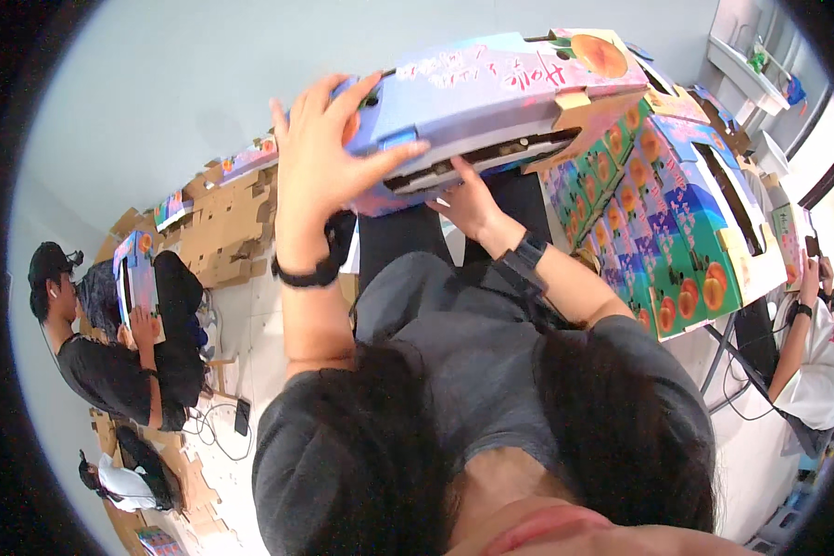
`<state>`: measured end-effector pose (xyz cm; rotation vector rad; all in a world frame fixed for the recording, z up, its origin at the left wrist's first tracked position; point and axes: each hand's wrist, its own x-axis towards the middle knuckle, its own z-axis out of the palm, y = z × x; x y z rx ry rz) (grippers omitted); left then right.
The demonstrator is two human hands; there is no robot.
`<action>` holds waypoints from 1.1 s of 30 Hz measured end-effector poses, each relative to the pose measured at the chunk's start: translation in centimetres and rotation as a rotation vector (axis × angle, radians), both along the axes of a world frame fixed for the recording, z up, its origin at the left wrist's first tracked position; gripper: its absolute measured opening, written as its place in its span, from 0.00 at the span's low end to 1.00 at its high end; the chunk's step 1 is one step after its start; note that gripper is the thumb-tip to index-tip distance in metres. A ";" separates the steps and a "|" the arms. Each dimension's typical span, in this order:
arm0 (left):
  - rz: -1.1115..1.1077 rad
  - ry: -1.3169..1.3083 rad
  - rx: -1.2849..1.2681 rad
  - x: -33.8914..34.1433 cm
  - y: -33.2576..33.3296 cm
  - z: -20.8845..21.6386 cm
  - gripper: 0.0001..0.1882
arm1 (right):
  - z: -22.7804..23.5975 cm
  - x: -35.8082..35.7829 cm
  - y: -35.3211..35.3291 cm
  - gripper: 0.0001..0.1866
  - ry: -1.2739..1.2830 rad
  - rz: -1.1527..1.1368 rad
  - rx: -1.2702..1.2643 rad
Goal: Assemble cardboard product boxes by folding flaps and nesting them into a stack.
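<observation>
A printed cardboard fruit carton [491, 93], purple-blue and pink with peach pictures, is held tilted above my lap. My left hand [320, 167] grips its left end, with the fingers spread over the end and the thumb along the near edge. From below, my right hand [473, 199] holds the near side, its thumb at the long slot. Part of the right hand's fingers is hidden behind the carton.
To the right stand stacked printed cartons [686, 213] on a support with thin dark legs. Flat brown cardboard sheets [218, 222] lie at the left. A seated person [102, 361] holds another carton; a person in white [815, 361] is at right. Cables [218, 431] lie on the floor.
</observation>
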<state>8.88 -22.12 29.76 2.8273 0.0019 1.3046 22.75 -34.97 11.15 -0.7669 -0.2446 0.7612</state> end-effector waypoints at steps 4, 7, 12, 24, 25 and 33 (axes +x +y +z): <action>-0.015 -0.111 -0.023 -2.4 -1.1 -0.6 0.43 | 1.3 1.1 -1.1 0.40 -0.142 -0.049 0.007; -0.037 -0.256 -0.224 -2.4 -1.2 -1.5 0.44 | 5.6 2.2 -2.1 0.43 -0.305 -0.320 0.001; -0.170 -0.284 -0.389 1.1 -3.0 -3.9 0.48 | 11.5 6.3 -6.9 0.50 -0.718 -0.890 -0.046; -0.073 0.321 -0.268 -3.1 0.6 -11.7 0.52 | 30.3 7.8 -34.7 0.46 -1.521 -1.445 -1.147; -0.038 0.302 -0.285 -3.7 2.5 -13.2 0.50 | 31.6 8.5 -37.5 0.44 -1.549 -1.319 -1.118; 0.488 0.357 -0.291 -10.3 13.3 -19.7 0.43 | 32.8 11.4 -51.2 0.42 -1.184 -0.951 -1.842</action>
